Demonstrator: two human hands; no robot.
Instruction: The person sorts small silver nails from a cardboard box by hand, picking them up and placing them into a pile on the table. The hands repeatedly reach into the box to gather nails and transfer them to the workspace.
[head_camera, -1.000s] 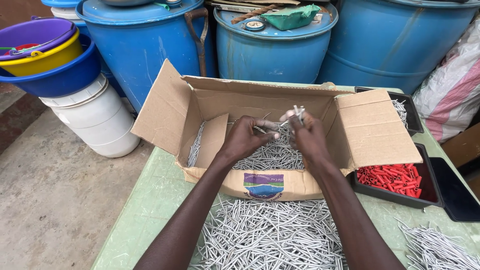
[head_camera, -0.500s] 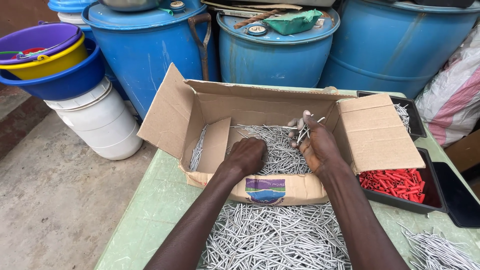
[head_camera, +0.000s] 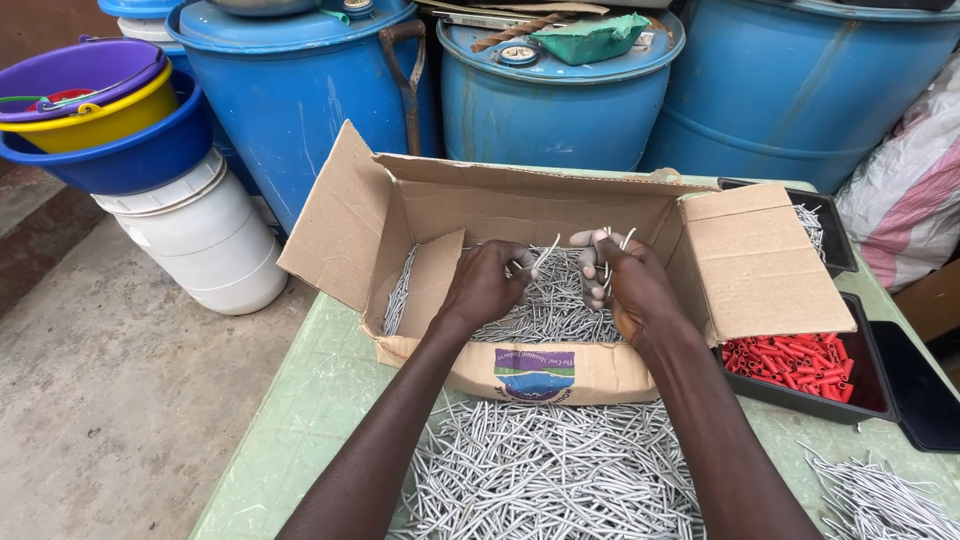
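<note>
A: What could go wrong here, starting with the big things?

B: The cardboard box (head_camera: 560, 372) sits near the front edge of the green table (head_camera: 300, 420), heaped with grey metal pins (head_camera: 545, 305). Its flaps hang loose, so a hard push from either wrist could, I'd judge, slide it into the pile of pins (head_camera: 540, 475) lying loose in front of it and scatter them to the floor. The black tray of red plugs (head_camera: 790, 360) stands just beside the box's right flap; an elbow swing could knock it.

A: And the smaller risks?

B: A stray pin slipping from the grip and dropping back into the heap, or the ends pricking a palm.

A: Where are the pins relative to the fingers?

B: The right hand (head_camera: 630, 290) has its fingers curled together around a small bunch, whose ends stick up above the knuckles. The left hand (head_camera: 490, 285) is closed too, with one or two pins jutting out toward the right hand; how many it grips I can't quite tell, as the fist hides them. Both hands hover just above the heap inside the box.
</note>
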